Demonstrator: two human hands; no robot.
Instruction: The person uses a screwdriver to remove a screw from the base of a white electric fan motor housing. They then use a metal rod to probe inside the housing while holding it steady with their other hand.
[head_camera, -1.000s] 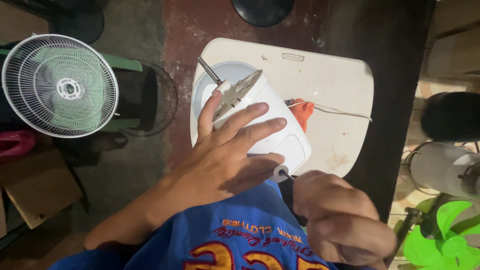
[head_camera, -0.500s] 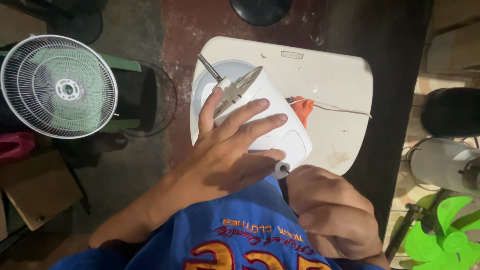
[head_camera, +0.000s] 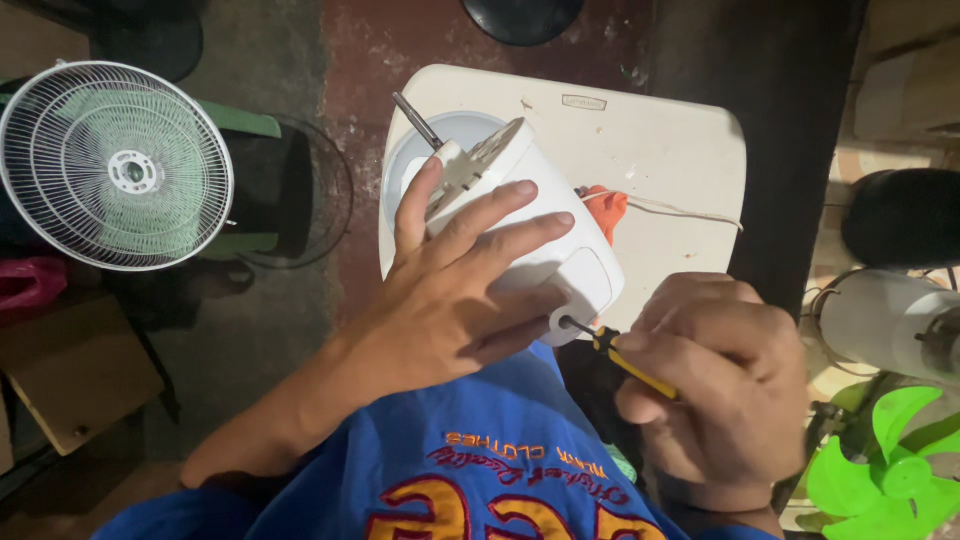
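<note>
My left hand (head_camera: 450, 300) lies spread over a white plastic fan motor housing (head_camera: 575, 265), gripping it against my lap. The housing's metal shaft (head_camera: 417, 120) points up and to the left. My right hand (head_camera: 715, 385) is closed around a yellow and black screwdriver (head_camera: 625, 360), whose tip touches the lower rear end of the housing near my left thumb. The housing rests partly on a cream plastic table (head_camera: 650, 150), where an orange item (head_camera: 608, 210) with a thin white cord lies beside it.
A white fan grille (head_camera: 115, 165) stands at the left on a green stool. A cardboard box (head_camera: 70, 375) sits at the lower left. A green fan blade (head_camera: 890, 460) and a white motor body (head_camera: 890, 320) are at the right. My blue shirt fills the bottom.
My right hand has risen from below the housing and moved right, and the screwdriver now shows with its tip at the housing's rear. My left hand keeps its hold.
</note>
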